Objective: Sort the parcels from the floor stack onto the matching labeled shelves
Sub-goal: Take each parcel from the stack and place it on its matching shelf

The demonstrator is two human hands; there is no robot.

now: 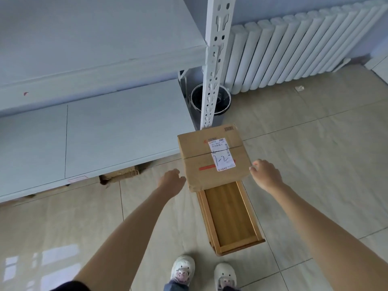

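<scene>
A brown cardboard parcel (214,156) with a white label handwritten "1-2" rests on the far end of a wooden tray-like box (228,217) on the floor. My left hand (171,181) hovers at the parcel's left side with loosely curled fingers, just short of touching it. At the parcel's right near corner is my right hand (265,174), fingertips against the edge. Neither hand grips anything. Pale blue shelves (100,131) stand to the left, with a small label (76,179) on the lower shelf's front edge.
A white perforated shelf upright (214,66) stands just behind the parcel. A black bin (222,101) sits behind it, a white radiator (304,51) along the wall. Cardboard (119,175) lies under the lower shelf. My shoes (201,271) are at the bottom.
</scene>
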